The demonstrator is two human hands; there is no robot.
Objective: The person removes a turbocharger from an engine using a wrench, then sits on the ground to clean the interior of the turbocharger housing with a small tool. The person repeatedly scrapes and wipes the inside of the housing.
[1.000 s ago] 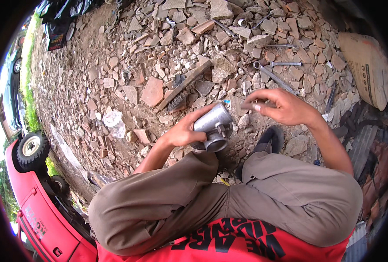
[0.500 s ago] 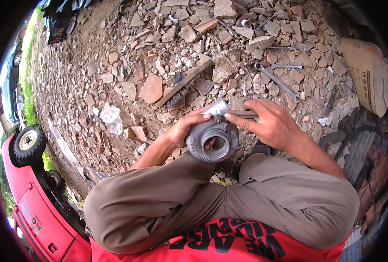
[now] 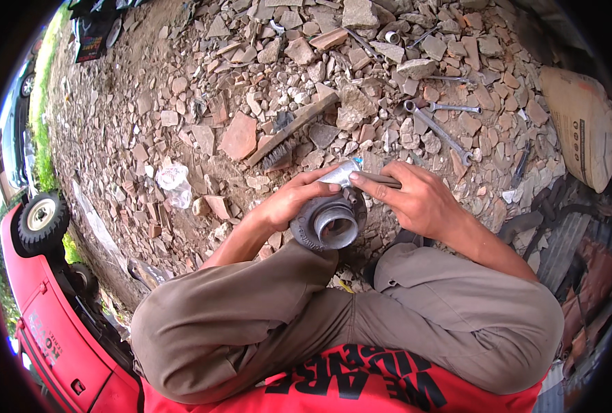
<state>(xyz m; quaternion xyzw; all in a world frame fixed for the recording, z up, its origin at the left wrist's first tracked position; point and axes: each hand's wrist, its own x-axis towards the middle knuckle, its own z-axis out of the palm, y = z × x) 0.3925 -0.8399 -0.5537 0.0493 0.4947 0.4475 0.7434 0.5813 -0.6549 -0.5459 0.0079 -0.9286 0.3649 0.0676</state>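
A grey metal turbocharger housing, round with a wide tube-like mouth, rests between my knees, its mouth tilted toward me. My left hand grips it from the left, fingers over the top beside the shiny outlet pipe. In my right hand is a folded grey-brown strip that looks like sandpaper, pinched between thumb and fingers. The right thumb and the strip's end press at the outlet pipe's rim. The fingers hide part of the strip.
Broken tile and stone cover the ground. Beyond my hands lie a wooden-handled wire brush, a large wrench and a smaller wrench. A brown paper sack stands right; a plastic bag lies left, with a red vehicle beyond.
The housing has tilted, its round mouth turning rightward and toward me. My right hand has shifted slightly left along the outlet pipe, and the left hand's fingers have moved further over it.
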